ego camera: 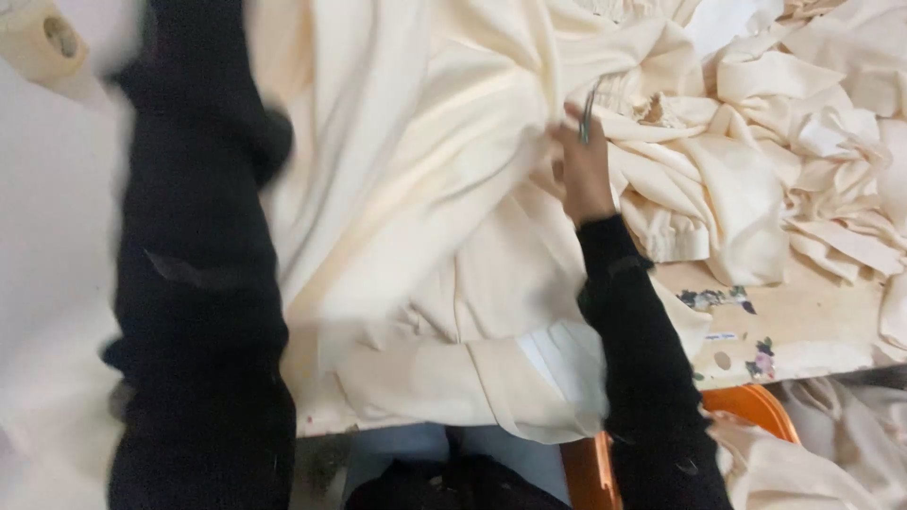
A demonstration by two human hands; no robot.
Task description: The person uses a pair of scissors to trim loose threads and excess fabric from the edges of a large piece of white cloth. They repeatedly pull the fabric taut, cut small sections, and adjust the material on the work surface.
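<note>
Centrally: right hand fingers clenched on small metal snips, blades at cream garment fold | left hand unseen, grip untellable | garment lay spread over counter for access.

Wooden table carries cream garment, fabric scraps.

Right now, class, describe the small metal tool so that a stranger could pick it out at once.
Start at the big cream garment spread over the table. Follow the black sleeve up to the right hand at the heap of cream offcuts. The thin grey metal snips poke up from it, the only metal among cloth.
</note>
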